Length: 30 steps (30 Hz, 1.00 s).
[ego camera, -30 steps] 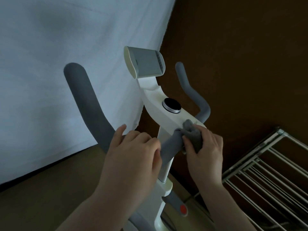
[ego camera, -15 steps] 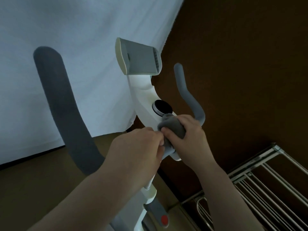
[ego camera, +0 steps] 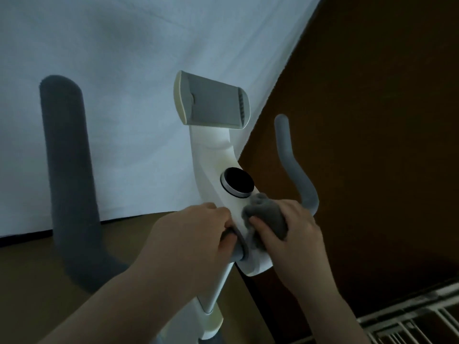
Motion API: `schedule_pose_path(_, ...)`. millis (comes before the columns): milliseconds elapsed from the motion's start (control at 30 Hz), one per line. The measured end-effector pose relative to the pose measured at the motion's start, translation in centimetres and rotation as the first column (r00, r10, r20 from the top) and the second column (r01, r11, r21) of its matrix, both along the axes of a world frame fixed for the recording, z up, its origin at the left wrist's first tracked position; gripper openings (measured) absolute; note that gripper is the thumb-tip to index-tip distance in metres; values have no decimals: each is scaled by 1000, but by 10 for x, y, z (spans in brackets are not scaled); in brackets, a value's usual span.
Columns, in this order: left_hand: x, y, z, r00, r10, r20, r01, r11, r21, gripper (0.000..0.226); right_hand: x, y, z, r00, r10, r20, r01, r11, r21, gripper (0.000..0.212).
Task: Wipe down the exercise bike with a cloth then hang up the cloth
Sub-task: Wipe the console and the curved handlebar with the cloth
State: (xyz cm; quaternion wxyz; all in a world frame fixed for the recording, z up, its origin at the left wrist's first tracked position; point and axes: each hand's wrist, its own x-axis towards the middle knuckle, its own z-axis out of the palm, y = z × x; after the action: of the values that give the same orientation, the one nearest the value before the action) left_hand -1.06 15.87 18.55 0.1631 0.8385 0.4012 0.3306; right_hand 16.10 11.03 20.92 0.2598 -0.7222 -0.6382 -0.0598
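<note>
**Head view: cloth brought onto the white console, just below the dial**

A bunched grey cloth (ego camera: 269,217) is gripped in the right hand (ego camera: 295,232), with the fingers curled over it and the thumb pressed against its near edge. It is held against the white console (ego camera: 223,170) of the exercise bike, touching the lower rim of the round black dial (ego camera: 238,182).

A second ago the cloth was wrapped on the grey handlebar beside the console; it has since been carried inward onto the white housing, so the bar joint is judged to be done and the console is now being wiped.

The left hand (ego camera: 191,242) is closed around the handlebar (ego camera: 68,170) at its joint, steadying the bike. A wire drying rack (ego camera: 407,324) is seen at lower right, well apart from the cloth; hanging is not yet begun.
</note>
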Motion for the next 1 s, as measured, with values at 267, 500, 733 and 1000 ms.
schedule_pose_path(267, 9, -9, 2, 995, 76, -70, -78, 996, -36, 28, 7, 3, -5, 987, 149, 68, -148, 989, -11, 32)
schedule_pose_path(500, -4, -27, 15, 968, 248, -21, -248, 968, 31, 26, -18, 5, -5, 949, 263, 172, -282, 954, 98, 23)
schedule_pose_path(733, -60, -67, -8, 957, 226, 181, -244, 966, 82, 18, -57, 5, -24, 889, 435, 142, -441, 897, 14, 43)
schedule_pose_path(1000, -97, -91, -22, 868, 256, 425, -337, 933, 127, 9, -65, -16, -23, 785, 620, -17, -613, 780, 129, 38)
